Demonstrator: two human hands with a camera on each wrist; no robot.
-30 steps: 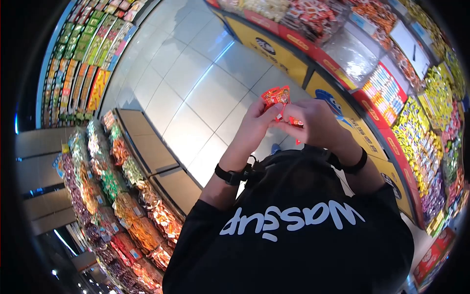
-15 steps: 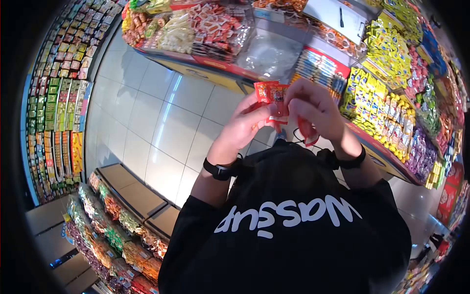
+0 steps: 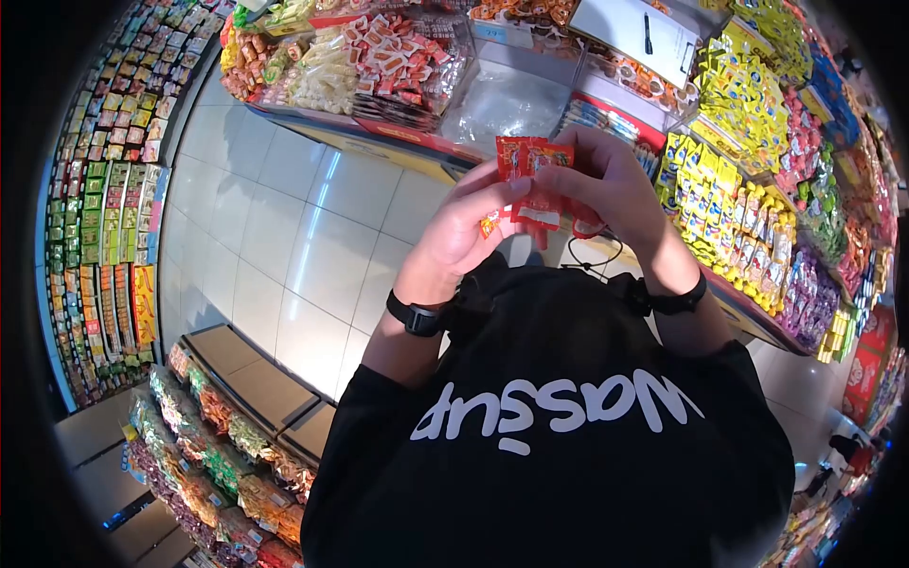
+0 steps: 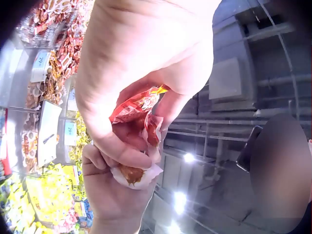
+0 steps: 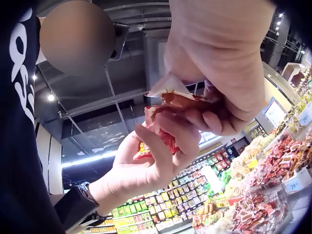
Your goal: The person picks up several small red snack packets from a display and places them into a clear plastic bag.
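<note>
Small red snack packets are between my two hands at chest height. My left hand (image 3: 459, 232) pinches a red packet (image 3: 511, 151) between thumb and fingers, with another bit of red wrapping low in the palm. Thumb and fingers of my right hand (image 3: 615, 189) grip a second red packet (image 3: 547, 175), which overlaps the first in the head view. In the left wrist view, a brown piece (image 4: 130, 173) shows through clear wrapping with a white edge, against the right fingers. The right wrist view shows the same wrapped piece (image 5: 180, 101) under the right hand.
A candy counter ahead and to the right holds yellow packets (image 3: 705, 189), a bin lined with clear plastic (image 3: 502, 99) and a white paper with a pen (image 3: 625, 38). Low candy bins (image 3: 227, 445) and cardboard boxes (image 3: 246, 364) stand at the left. Tiled floor (image 3: 265, 218) lies between.
The head view has swung toward the counter. My right hand has closed in on the left, and its packet now lies flat across the left hand's packet, label side showing.
</note>
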